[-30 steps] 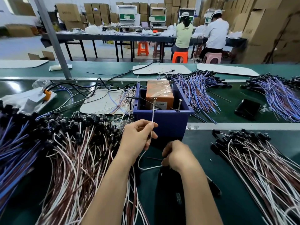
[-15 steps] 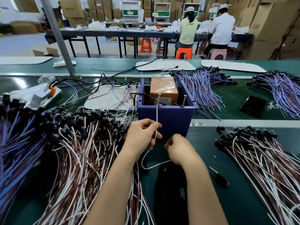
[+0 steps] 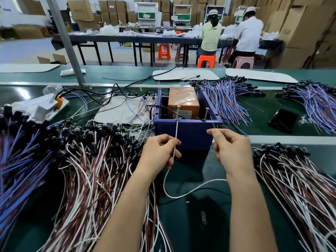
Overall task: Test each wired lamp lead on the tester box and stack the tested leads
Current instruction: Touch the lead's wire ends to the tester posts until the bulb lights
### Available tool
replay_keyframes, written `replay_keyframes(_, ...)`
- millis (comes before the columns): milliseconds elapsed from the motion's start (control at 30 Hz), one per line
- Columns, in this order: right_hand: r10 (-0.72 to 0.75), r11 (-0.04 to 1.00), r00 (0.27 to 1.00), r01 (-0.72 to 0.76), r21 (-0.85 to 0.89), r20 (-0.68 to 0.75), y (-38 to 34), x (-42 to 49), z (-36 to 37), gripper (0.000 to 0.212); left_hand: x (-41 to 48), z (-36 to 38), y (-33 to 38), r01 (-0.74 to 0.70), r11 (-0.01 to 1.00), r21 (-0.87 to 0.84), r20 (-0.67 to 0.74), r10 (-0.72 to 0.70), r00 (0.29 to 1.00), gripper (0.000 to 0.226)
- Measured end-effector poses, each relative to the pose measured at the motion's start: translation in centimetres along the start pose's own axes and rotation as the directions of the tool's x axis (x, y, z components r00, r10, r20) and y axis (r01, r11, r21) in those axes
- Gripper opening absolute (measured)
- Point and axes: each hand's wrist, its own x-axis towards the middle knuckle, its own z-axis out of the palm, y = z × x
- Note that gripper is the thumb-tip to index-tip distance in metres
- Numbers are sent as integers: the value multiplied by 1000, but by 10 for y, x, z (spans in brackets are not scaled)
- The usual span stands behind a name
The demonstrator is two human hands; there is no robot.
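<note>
untested leads (image 3: pixel 87 160) heaped left on the surface (image 3: pixel 189 233). your left hand (image 3: pixel 160 151) pinches the white wire (image 3: pixel 176 131), its tip at the left post (image 3: pixel 177 113) of the tester box (image 3: pixel 187 135), seemingly touching. your right hand (image 3: pixel 232 151) pinches the brown end (image 3: pixel 214 126), just short of the right post (image 3: pixel 206 114). step: testing one lead. next, likely: bring brown onto post, then lay lead on right stack (image 3: pixel 291 179). orange block (image 3: pixel 183 100) label: unreadable.
</note>
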Motion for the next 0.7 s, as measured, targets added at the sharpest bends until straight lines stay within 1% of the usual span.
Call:
replay_keyframes(133, -9, 998, 999, 6, -67, -51, 10, 4, 13, 19, -2, 0, -1, -15, 1000, 8, -8, 15, 1000, 20)
replay_keyframes(267, -1, 995, 998, -6, -96, -66, 19, 7, 17, 21, -1, -1, 1, -23, 1000, 2, -10, 23, 1000, 20)
replay_keyframes(433, 37, 997, 999, -39, -60, -34, 24, 9, 24, 33, -1, 0, 2, -22, 1000, 20, -12, 22, 1000, 19)
replay_keyframes(700, -11, 999, 1000, 10, -34, -10, 24, 10, 24, 33, -2, 1, 4, -21, 1000, 11, -10, 21, 1000, 19)
